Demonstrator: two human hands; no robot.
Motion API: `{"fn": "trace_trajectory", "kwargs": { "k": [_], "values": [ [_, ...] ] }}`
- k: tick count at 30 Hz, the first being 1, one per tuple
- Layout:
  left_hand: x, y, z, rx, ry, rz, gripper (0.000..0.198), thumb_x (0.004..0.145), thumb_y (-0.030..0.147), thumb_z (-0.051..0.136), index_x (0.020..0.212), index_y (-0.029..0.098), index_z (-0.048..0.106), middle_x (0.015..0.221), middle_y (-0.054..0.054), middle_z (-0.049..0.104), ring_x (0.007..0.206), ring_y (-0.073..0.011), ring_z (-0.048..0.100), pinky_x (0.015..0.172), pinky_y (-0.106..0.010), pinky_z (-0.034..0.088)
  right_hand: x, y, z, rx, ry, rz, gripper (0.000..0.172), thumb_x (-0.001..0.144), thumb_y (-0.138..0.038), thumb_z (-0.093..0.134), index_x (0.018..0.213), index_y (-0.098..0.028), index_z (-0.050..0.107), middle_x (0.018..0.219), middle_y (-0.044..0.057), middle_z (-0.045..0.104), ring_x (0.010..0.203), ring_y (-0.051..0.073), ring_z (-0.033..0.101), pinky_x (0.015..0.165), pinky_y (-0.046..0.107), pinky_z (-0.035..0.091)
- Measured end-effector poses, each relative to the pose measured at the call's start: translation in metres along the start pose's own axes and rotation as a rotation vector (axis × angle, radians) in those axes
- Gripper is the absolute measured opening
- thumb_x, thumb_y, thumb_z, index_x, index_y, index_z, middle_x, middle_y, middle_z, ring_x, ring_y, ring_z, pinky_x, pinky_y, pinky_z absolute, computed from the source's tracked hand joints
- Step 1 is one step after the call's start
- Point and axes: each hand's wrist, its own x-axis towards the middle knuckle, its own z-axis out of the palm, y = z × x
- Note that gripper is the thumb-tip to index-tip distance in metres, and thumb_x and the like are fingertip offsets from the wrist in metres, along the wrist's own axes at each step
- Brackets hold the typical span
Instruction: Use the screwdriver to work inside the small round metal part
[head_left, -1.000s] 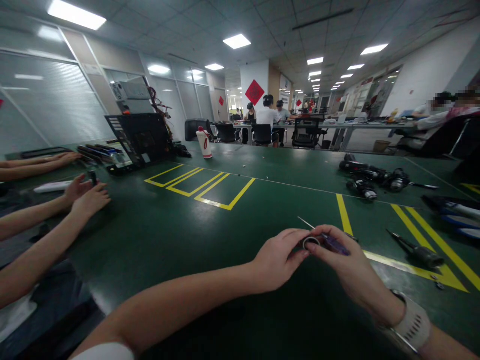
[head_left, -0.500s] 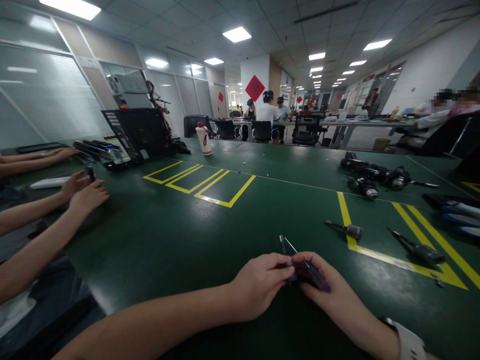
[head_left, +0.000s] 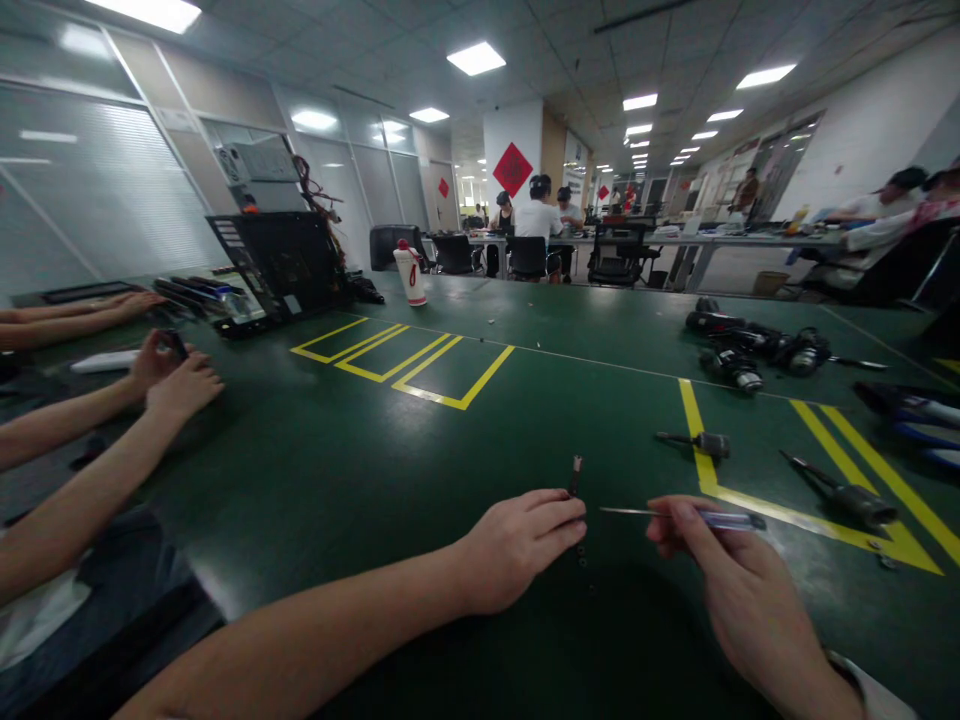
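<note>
My right hand (head_left: 739,570) is wrapped round the clear purplish handle of a screwdriver (head_left: 724,520). Its thin metal shaft points left, its tip a little apart from my left hand (head_left: 521,550). The fingers of that hand pinch a slim dark rod-shaped part (head_left: 576,475) with a metallic end sticking up; its lower portion is hidden by the fingers. Just under the fingertips, a few tiny dark pieces (head_left: 583,556) show on the green table (head_left: 360,510), too small to name.
Two dark cylindrical parts with thin shafts, one nearer (head_left: 862,503) and one farther (head_left: 714,444), lie by yellow tape (head_left: 795,515). Black tools (head_left: 739,350) lie beyond. A cup (head_left: 410,275) and black computer case (head_left: 277,265) stand farther back. Another person's hands (head_left: 180,380) work at left.
My right hand has drawn away to the right from my left hand, and the screwdriver has swung to lie level, pointing left. The dark part in my left hand now stands more upright.
</note>
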Motion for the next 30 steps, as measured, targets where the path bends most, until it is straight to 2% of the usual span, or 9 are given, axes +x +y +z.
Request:
{"fn": "trace_trajectory", "kwargs": {
  "k": [3,6,11,13,15,20,24,27,30],
  "values": [
    [0.001,-0.001,0.002,-0.067,-0.012,-0.038,0.036,0.086,0.008,0.039,0.119,0.011,0.055,0.124,-0.015,0.056,0.118,-0.0225,0.050,0.097,-0.038,0.045,-0.006,-0.003,0.001,-0.138,-0.043,-0.100,0.035,0.082,-0.052,0.052,0.075,-0.020,0.065,0.063,0.001,0.063,0.060,0.016,0.058,0.055,0.026,0.048],
    [0.004,-0.001,0.004,-0.241,0.079,-0.212,0.036,0.084,0.006,0.045,0.116,0.016,0.058,0.121,-0.011,0.058,0.114,-0.0207,0.053,0.096,-0.037,0.045,-0.012,-0.009,0.007,-0.274,-0.172,-0.159,0.041,0.083,-0.054,0.046,0.067,-0.020,0.063,0.057,0.002,0.061,0.055,0.016,0.058,0.053,0.026,0.046],
    [0.010,-0.005,0.004,-0.890,0.338,-0.587,0.034,0.074,0.008,0.063,0.106,0.020,0.064,0.114,-0.007,0.058,0.101,-0.0192,0.060,0.089,-0.036,0.050,-0.014,-0.007,0.014,-0.368,-0.255,-0.229,0.039,0.086,-0.047,0.042,0.065,-0.021,0.063,0.060,0.001,0.062,0.056,0.016,0.059,0.053,0.026,0.046],
    [0.012,-0.006,0.002,-1.129,0.381,-0.690,0.035,0.072,0.006,0.064,0.104,0.019,0.064,0.112,-0.006,0.058,0.099,-0.0189,0.061,0.089,-0.037,0.050,-0.013,-0.004,0.014,-0.387,-0.245,-0.259,0.038,0.087,-0.045,0.042,0.065,-0.021,0.062,0.061,0.001,0.062,0.056,0.016,0.059,0.053,0.025,0.046],
    [0.013,-0.006,-0.001,-1.256,0.403,-0.771,0.036,0.071,0.003,0.064,0.103,0.018,0.063,0.110,-0.005,0.060,0.099,-0.0189,0.061,0.091,-0.039,0.048,-0.013,-0.002,0.013,-0.394,-0.241,-0.284,0.037,0.087,-0.044,0.042,0.065,-0.022,0.062,0.062,0.001,0.062,0.056,0.016,0.059,0.052,0.025,0.047],
    [0.015,-0.003,-0.007,-1.337,0.398,-0.856,0.035,0.072,-0.001,0.061,0.102,0.017,0.063,0.100,-0.004,0.065,0.097,-0.0172,0.062,0.093,-0.039,0.046,-0.014,-0.005,0.013,-0.440,-0.257,-0.299,0.034,0.087,-0.041,0.043,0.065,-0.022,0.061,0.062,0.001,0.062,0.056,0.016,0.060,0.053,0.026,0.047],
    [0.015,0.001,-0.007,-1.319,0.416,-0.868,0.036,0.071,-0.002,0.062,0.100,0.018,0.064,0.105,-0.004,0.062,0.097,-0.0169,0.061,0.092,-0.039,0.047,-0.015,-0.005,0.013,-0.489,-0.255,-0.280,0.036,0.088,-0.042,0.043,0.062,-0.022,0.059,0.063,0.002,0.063,0.055,0.015,0.060,0.052,0.026,0.047],
    [0.014,0.001,-0.006,-1.302,0.424,-0.856,0.038,0.070,-0.001,0.063,0.101,0.020,0.065,0.110,-0.005,0.058,0.098,-0.0174,0.061,0.092,-0.039,0.047,-0.016,-0.003,0.012,-0.441,-0.232,-0.302,0.033,0.088,-0.040,0.045,0.066,-0.022,0.061,0.062,0.001,0.062,0.054,0.015,0.060,0.051,0.025,0.048],
    [0.012,0.001,-0.004,-1.295,0.412,-0.856,0.038,0.070,0.000,0.063,0.102,0.019,0.064,0.110,-0.005,0.058,0.099,-0.0184,0.060,0.092,-0.039,0.047,-0.020,-0.004,0.011,-0.318,-0.215,-0.386,0.025,0.088,-0.035,0.046,0.074,-0.023,0.063,0.063,0.000,0.062,0.056,0.015,0.061,0.051,0.023,0.049]
  ]
}}
